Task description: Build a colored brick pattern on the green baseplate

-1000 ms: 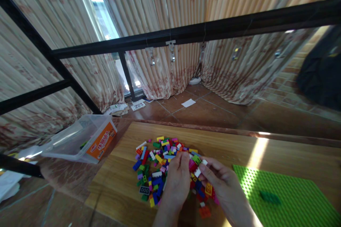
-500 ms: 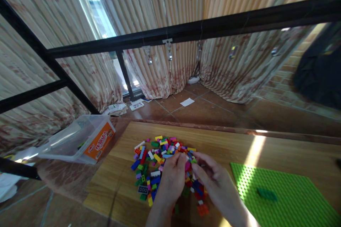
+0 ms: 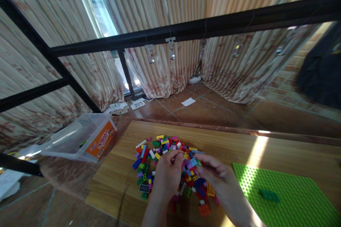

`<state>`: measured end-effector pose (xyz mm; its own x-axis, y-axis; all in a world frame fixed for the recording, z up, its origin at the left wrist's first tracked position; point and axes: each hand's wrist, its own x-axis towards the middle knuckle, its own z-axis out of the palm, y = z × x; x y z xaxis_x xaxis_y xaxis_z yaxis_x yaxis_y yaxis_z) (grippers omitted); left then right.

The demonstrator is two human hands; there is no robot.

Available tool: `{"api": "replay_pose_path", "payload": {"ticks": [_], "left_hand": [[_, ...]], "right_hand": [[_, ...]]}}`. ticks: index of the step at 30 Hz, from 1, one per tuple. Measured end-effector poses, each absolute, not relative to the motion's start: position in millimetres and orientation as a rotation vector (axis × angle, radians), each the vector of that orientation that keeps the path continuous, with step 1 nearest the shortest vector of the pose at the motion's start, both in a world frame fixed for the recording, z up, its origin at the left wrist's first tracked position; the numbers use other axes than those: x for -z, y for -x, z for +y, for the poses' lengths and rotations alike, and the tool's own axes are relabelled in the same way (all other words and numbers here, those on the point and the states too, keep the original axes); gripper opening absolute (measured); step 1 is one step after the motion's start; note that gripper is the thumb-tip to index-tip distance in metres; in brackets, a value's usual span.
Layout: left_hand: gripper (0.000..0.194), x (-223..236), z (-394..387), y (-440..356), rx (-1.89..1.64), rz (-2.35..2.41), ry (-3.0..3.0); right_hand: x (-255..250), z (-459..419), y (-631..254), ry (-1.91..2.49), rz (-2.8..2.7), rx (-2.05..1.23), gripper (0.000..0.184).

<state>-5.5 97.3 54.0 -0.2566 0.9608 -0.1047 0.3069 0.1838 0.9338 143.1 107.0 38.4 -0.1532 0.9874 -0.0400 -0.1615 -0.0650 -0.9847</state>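
Observation:
A heap of small coloured bricks (image 3: 160, 149) lies on the wooden table (image 3: 229, 142). My left hand (image 3: 166, 175) rests on the middle of the heap, its fingers curled down into the bricks. My right hand (image 3: 220, 182) is at the heap's right side, with its fingers pinched together near a light-blue brick (image 3: 193, 162). What either hand grips is too small to make out. To the right lies a green baseplate (image 3: 290, 188) with one dark green brick (image 3: 269, 195) on it.
A clear plastic box with an orange label (image 3: 87, 138) sits tilted left of the table. Black metal frame bars (image 3: 213, 25) cross overhead and at the left. Curtains hang behind, papers (image 3: 188, 101) lie on the tiled floor, and a dark bag (image 3: 322, 67) is at the right.
Both hands have shifted slightly left and further over the heap. The left fingers curled in more and some bricks were pushed about. The view drifted a little.

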Motion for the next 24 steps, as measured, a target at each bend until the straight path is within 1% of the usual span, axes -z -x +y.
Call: {"api": "replay_pose_path", "payload": {"ticks": [4,8,12,16,20,24], "left_hand": [[0.033,-67,92,8,-1.033,1.798,-1.388],[0.033,-75,89,8,-1.037,1.804,-1.394],[0.026,-75,87,8,-1.101,1.718,-1.35],[0.027,-72,85,4,-1.149,1.662,-1.441],[0.031,-75,85,-2,-1.115,1.595,-1.555],[0.029,-75,85,-8,-1.185,1.599,-1.494]], "right_hand": [[-40,106,-144,1.018,-1.108,-1.522,0.037],[-40,105,-142,1.002,-1.083,-1.555,0.035],[-39,105,-140,1.022,-1.107,-1.506,0.032],[-42,104,-138,1.017,-1.116,-1.458,0.032],[-45,103,-136,1.042,-1.09,-1.456,0.036],[-44,103,-135,1.047,-1.045,-1.454,0.035]]}}
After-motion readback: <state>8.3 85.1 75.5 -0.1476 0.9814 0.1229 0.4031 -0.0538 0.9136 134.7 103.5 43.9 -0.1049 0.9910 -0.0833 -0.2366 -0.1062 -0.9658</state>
